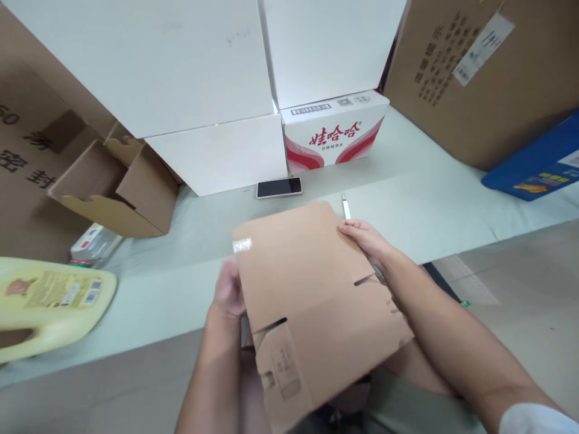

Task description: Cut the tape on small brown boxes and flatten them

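Observation:
A flattened cardboard box (312, 265), plain brown with slots, notched flaps and a printed patch near its lower left, is tilted over my lap and the table's front edge. My right hand (366, 241) grips its right edge, the thumb lying on top and the other fingers hidden beneath. At the left edge is my left hand (229, 288), smeared by motion, so its grip is unclear. A short strip of clear tape (242, 245) shines at the cardboard's upper left corner. Just beyond my right hand lies a slim white tool (346, 206), partly covered by the cardboard.
A phone (279, 187) lies before the white boxes (217, 157) and a red-and-white carton (337, 135). On the left stand an open cardboard box (145, 199) and a yellow jug (90, 307). A blue container (538, 163) and large brown carton (488, 114) are right.

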